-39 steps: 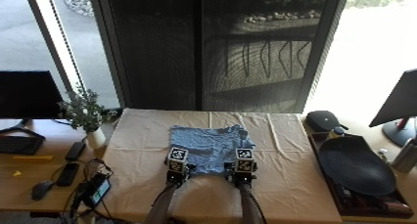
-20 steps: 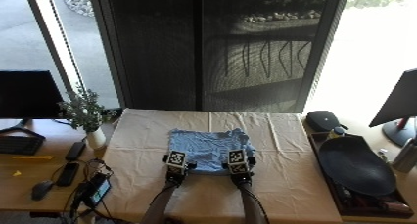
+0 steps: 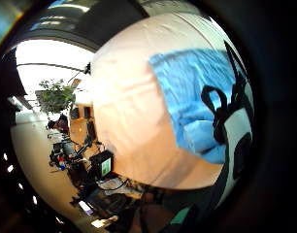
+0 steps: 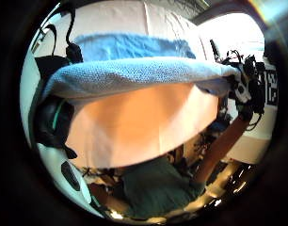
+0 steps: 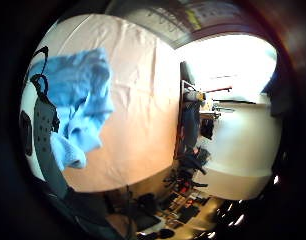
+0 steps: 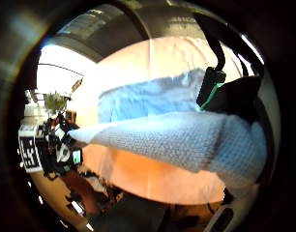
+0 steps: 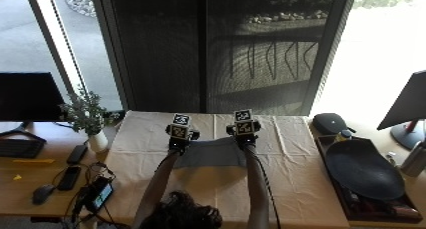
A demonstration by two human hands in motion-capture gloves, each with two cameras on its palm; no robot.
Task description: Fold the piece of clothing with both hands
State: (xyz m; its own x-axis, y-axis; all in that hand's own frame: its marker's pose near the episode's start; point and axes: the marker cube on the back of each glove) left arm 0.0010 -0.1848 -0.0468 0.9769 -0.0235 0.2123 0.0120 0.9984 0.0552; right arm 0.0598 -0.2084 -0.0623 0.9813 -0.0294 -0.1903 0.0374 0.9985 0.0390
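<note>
A light blue knitted garment (image 7: 210, 156) lies on the cream-covered table (image 7: 299, 179), between my forearms. My left hand (image 7: 177, 141) and right hand (image 7: 243, 138) each pinch a corner of its near edge and hold it raised over the far part of the cloth. In the left thumb side palm view that edge (image 4: 134, 75) stretches as a band across to the other hand (image 4: 243, 89), with the rest of the garment flat on the table beneath. The right thumb side palm view shows the same raised band (image 6: 177, 140). Folded cloth hangs by each palm (image 3: 192, 92) (image 5: 78, 95).
A potted plant (image 7: 86, 116) stands at the table's left edge. A dark monitor (image 7: 26, 96) and small devices (image 7: 70, 176) are on the left side desk. At the right are a large black oval tray (image 7: 363, 171) and a black case (image 7: 331, 123).
Both hands have moved away from me toward the far side of the table, carrying the garment's near edge up and over the rest of the cloth.
</note>
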